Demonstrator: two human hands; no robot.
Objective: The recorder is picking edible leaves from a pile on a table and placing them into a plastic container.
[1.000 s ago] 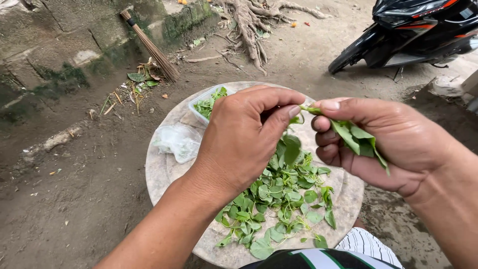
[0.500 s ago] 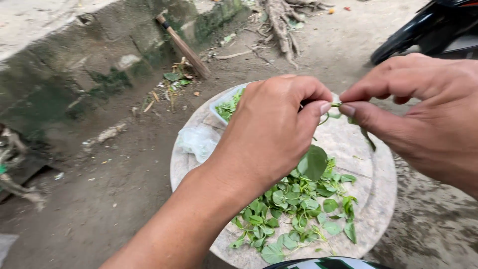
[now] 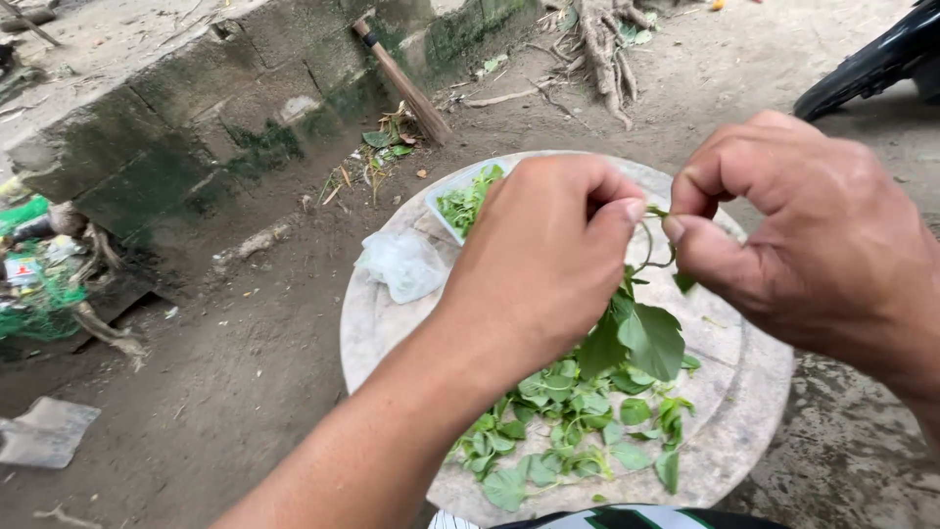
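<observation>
Hands meet above the slab (image 3: 744, 392): left hand (image 3: 548, 264) and right hand (image 3: 803, 235) each pinch the leafy stem (image 3: 641, 328) (thumb against forefinger). Pulling too hard could snap it, dropping leaves past the pile (image 3: 568, 421) onto dirt.

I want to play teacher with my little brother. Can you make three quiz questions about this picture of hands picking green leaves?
1. True or false: both the left hand and the right hand pinch the thin green leafy sprig.
2. Where does the pile of loose green leaves lie?
A. on the round pale stone slab
B. on the bare dirt
C. inside the crumpled clear plastic bag
3. What leans against the mossy grey block wall?

Key
1. True
2. A
3. The brown stick broom
</observation>
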